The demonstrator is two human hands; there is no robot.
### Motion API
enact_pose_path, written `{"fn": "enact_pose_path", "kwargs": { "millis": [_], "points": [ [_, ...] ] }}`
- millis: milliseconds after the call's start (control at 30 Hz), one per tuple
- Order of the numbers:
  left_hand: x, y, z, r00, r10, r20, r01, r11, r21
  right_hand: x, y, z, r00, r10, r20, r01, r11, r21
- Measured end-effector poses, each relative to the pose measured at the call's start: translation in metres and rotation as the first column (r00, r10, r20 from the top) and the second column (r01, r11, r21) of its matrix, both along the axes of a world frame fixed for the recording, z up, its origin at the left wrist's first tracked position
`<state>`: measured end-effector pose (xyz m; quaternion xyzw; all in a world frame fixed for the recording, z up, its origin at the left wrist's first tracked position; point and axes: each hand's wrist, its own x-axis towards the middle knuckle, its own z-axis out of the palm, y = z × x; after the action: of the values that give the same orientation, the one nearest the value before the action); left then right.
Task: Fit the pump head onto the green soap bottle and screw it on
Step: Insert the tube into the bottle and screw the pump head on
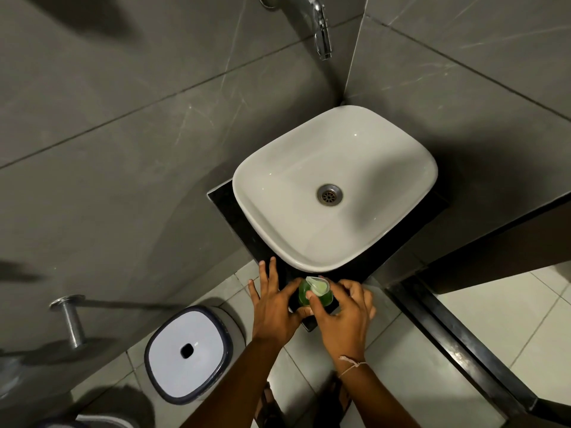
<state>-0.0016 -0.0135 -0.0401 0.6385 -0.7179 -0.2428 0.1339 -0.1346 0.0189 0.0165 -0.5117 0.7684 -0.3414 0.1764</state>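
The green soap bottle (pixel 304 294) stands on the front corner of the black counter (pixel 228 208), just before the basin. A clear pump head (pixel 318 286) sits on top of it, its spout pointing up-left. My right hand (pixel 343 316) curls around the pump head, fingertips on its collar. My left hand (pixel 273 299) lies against the bottle's left side with its fingers spread flat over the counter edge and its thumb at the bottle's base. How far the pump is threaded on is hidden by my fingers.
A white basin (pixel 335 186) with a metal drain fills the counter. A chrome tap (pixel 323 29) hangs from the wall above. A white-lidded bin (pixel 188 350) stands on the floor at left, and a metal wall holder (pixel 69 319) juts out further left.
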Motion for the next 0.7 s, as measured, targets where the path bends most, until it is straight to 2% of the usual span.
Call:
{"fn": "enact_pose_path", "kwargs": {
  "millis": [133,233,467,567,700],
  "points": [
    [0.000,-0.001,0.001,1.000,-0.013,-0.007,0.013,1.000,-0.011,0.003,-0.006,0.004,0.999,-0.051,-0.007,0.051,0.999,-0.006],
    [0.001,-0.002,0.001,1.000,-0.028,0.003,0.028,0.999,-0.038,0.004,-0.009,0.005,0.997,-0.071,-0.028,0.072,0.996,0.055],
    [0.000,0.000,-0.001,1.000,-0.009,0.026,0.010,0.999,-0.031,0.008,-0.007,0.005,0.998,-0.044,-0.042,0.049,0.991,0.122],
    [-0.001,0.000,0.000,1.000,-0.009,0.023,0.009,0.999,-0.032,0.004,0.001,0.004,1.000,0.007,0.029,-0.008,0.998,0.061],
    [-0.001,-0.001,0.001,0.999,-0.018,0.035,0.020,0.999,-0.042,0.002,-0.003,0.007,0.989,-0.007,0.149,0.005,1.000,0.011]
  ]
}}
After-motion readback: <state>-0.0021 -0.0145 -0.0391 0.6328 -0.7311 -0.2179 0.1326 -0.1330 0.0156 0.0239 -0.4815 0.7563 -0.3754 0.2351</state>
